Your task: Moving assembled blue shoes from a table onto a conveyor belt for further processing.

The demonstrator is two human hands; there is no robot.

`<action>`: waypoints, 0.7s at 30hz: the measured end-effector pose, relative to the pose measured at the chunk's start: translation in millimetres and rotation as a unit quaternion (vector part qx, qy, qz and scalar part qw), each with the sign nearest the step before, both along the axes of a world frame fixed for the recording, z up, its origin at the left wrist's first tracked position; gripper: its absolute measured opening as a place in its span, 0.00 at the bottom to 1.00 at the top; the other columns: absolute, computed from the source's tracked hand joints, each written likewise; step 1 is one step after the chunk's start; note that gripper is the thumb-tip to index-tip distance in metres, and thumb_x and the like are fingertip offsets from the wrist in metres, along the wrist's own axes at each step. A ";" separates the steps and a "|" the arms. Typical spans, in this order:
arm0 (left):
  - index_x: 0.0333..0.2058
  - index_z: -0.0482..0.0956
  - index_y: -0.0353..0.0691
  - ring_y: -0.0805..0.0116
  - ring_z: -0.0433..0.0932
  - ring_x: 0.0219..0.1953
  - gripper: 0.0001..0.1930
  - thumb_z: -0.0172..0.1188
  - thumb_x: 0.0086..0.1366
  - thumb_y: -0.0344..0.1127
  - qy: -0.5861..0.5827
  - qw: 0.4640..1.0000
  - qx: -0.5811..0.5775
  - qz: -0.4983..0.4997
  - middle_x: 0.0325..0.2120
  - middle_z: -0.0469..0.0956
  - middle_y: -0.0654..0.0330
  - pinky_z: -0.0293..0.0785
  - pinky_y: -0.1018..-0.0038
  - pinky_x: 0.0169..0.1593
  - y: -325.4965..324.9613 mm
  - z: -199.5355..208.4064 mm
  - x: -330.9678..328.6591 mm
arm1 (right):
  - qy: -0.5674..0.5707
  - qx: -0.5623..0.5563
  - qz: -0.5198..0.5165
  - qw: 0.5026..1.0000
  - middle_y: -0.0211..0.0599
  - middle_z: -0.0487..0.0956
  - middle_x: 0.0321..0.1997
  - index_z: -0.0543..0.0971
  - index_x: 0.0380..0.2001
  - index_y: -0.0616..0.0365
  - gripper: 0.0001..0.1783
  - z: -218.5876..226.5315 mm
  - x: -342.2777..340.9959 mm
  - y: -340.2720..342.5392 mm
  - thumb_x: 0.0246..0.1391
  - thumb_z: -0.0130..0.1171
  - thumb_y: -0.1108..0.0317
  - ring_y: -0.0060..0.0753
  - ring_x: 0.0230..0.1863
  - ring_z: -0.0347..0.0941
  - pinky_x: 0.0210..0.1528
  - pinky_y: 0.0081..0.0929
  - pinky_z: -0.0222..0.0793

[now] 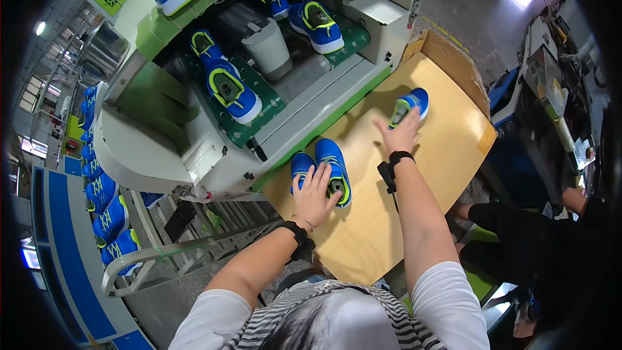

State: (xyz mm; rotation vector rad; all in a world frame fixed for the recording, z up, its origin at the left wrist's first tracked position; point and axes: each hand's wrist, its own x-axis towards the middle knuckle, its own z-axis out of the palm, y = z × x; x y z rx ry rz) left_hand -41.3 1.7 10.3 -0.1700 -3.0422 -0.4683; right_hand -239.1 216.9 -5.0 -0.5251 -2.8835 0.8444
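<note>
Two blue sneakers with lime-green linings stand side by side on a light wooden board in front of me: the left sneaker (300,167) and the right sneaker (332,157). My left hand (313,196) lies over them, open, its fingers spread and its thumb by the right sneaker's collar. It partly covers the left one. Farther right on the board is a third blue sneaker (415,100). My right hand (403,133) is at its collar end, slightly blurred, with the thumb stretched away and the fingers apart.
Beyond the board (369,233) stands a grey-and-green machine (311,107) with sneakers on green belts (269,107) inside and more on top. A rack of sneakers (100,188) lines the left. A cardboard edge (453,68) rises behind the board. Another person in dark clothes (551,240) is at right.
</note>
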 end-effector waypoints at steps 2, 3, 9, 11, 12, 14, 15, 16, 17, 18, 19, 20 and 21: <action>0.69 0.63 0.40 0.51 0.64 0.69 0.38 0.57 0.67 0.57 0.012 1.000 -0.003 -0.012 0.69 0.65 0.52 0.51 0.50 0.67 1.0 -1.4 -2.7 | 0.010 -0.147 -0.126 0.981 0.62 0.68 0.69 0.47 0.74 0.63 0.64 -7.4 -9.1 33.2 0.47 0.73 0.43 0.61 0.65 0.69 0.66 0.47 0.66; 0.69 0.63 0.40 0.52 0.64 0.69 0.38 0.57 0.67 0.57 0.015 1.000 0.001 -0.020 0.69 0.65 0.52 0.52 0.50 0.67 2.9 0.3 -5.5 | 0.044 -0.209 -0.180 0.960 0.64 0.72 0.64 0.49 0.74 0.63 0.61 -36.9 -16.6 56.5 0.47 0.73 0.47 0.63 0.60 0.74 0.62 0.44 0.70; 0.68 0.63 0.40 0.54 0.66 0.67 0.37 0.57 0.67 0.56 0.024 1.000 0.014 0.000 0.68 0.66 0.52 0.53 0.52 0.66 -0.6 -4.3 3.2 | 0.032 -0.221 0.041 0.974 0.59 0.72 0.65 0.56 0.73 0.58 0.51 -42.8 67.1 29.4 0.48 0.70 0.64 0.55 0.65 0.71 0.65 0.40 0.67; 0.68 0.63 0.39 0.55 0.67 0.66 0.37 0.57 0.67 0.55 0.023 0.999 0.022 0.003 0.67 0.66 0.52 0.53 0.52 0.66 -1.5 -1.7 3.9 | -0.026 -0.276 0.096 0.956 0.58 0.70 0.68 0.56 0.73 0.59 0.51 -20.6 113.6 -1.3 0.48 0.70 0.66 0.54 0.67 0.69 0.67 0.39 0.66; 0.68 0.63 0.39 0.57 0.67 0.66 0.38 0.57 0.67 0.55 0.036 0.999 0.022 -0.007 0.67 0.66 0.51 0.53 0.52 0.66 0.2 -0.3 0.9 | 0.000 -0.260 0.144 0.955 0.58 0.70 0.68 0.57 0.73 0.59 0.51 -30.6 129.9 -8.2 0.48 0.70 0.66 0.54 0.67 0.69 0.67 0.39 0.65; 0.69 0.63 0.41 0.58 0.67 0.66 0.37 0.57 0.67 0.55 0.024 0.999 0.034 -0.005 0.67 0.67 0.52 0.53 0.52 0.66 0.1 1.7 1.3 | 0.084 -0.185 0.194 0.960 0.59 0.71 0.66 0.57 0.72 0.57 0.51 -42.3 159.1 -27.6 0.48 0.71 0.62 0.58 0.66 0.70 0.67 0.40 0.66; 0.69 0.63 0.42 0.59 0.67 0.66 0.37 0.57 0.67 0.55 0.021 0.999 0.032 -0.009 0.66 0.67 0.53 0.53 0.52 0.66 1.4 0.5 2.0 | 0.074 -0.208 0.166 0.961 0.59 0.71 0.65 0.58 0.71 0.59 0.51 -37.7 169.6 -33.6 0.48 0.72 0.61 0.59 0.65 0.69 0.67 0.42 0.66; 0.68 0.63 0.43 0.59 0.67 0.66 0.36 0.57 0.67 0.55 0.026 0.999 0.031 -0.003 0.65 0.67 0.53 0.54 0.52 0.66 0.4 0.0 1.2 | 0.017 -0.230 0.146 0.962 0.60 0.71 0.65 0.57 0.72 0.59 0.51 -31.9 175.6 -34.6 0.48 0.72 0.60 0.59 0.65 0.70 0.67 0.42 0.67; 0.68 0.64 0.42 0.58 0.68 0.65 0.36 0.57 0.67 0.54 0.033 0.999 0.034 0.001 0.63 0.69 0.53 0.55 0.52 0.65 -1.1 -2.5 2.4 | -0.040 -0.251 0.121 0.959 0.61 0.71 0.65 0.57 0.72 0.60 0.52 -16.5 183.3 -36.7 0.48 0.72 0.59 0.59 0.65 0.70 0.66 0.43 0.67; 0.67 0.64 0.41 0.56 0.69 0.64 0.35 0.58 0.66 0.52 0.025 0.999 0.039 -0.015 0.62 0.71 0.52 0.57 0.52 0.64 2.3 9.7 4.7 | -0.033 -0.273 0.130 0.953 0.62 0.72 0.64 0.56 0.72 0.59 0.52 -12.8 193.7 -35.1 0.48 0.72 0.58 0.59 0.64 0.70 0.66 0.43 0.67; 0.67 0.64 0.40 0.54 0.68 0.65 0.35 0.60 0.66 0.50 0.008 0.998 0.051 -0.032 0.62 0.71 0.50 0.57 0.51 0.66 5.4 12.1 7.2 | -0.019 -0.289 0.131 0.948 0.63 0.72 0.63 0.56 0.72 0.59 0.52 -8.9 196.8 -32.8 0.48 0.71 0.58 0.60 0.63 0.71 0.66 0.44 0.68; 0.67 0.64 0.38 0.52 0.67 0.67 0.35 0.60 0.66 0.49 -0.006 0.998 0.055 -0.026 0.63 0.70 0.48 0.55 0.51 0.68 11.5 13.4 14.0 | -0.032 -0.264 0.115 0.957 0.64 0.73 0.62 0.57 0.72 0.59 0.51 -22.9 200.7 -31.4 0.48 0.70 0.57 0.60 0.63 0.71 0.66 0.44 0.68; 0.67 0.63 0.38 0.50 0.66 0.68 0.35 0.59 0.67 0.49 -0.065 0.995 0.077 -0.006 0.64 0.69 0.47 0.53 0.52 0.69 13.5 28.4 24.5 | -0.058 -0.303 0.144 0.940 0.64 0.74 0.62 0.57 0.72 0.61 0.49 -16.3 210.4 -32.4 0.50 0.68 0.59 0.60 0.63 0.71 0.66 0.45 0.67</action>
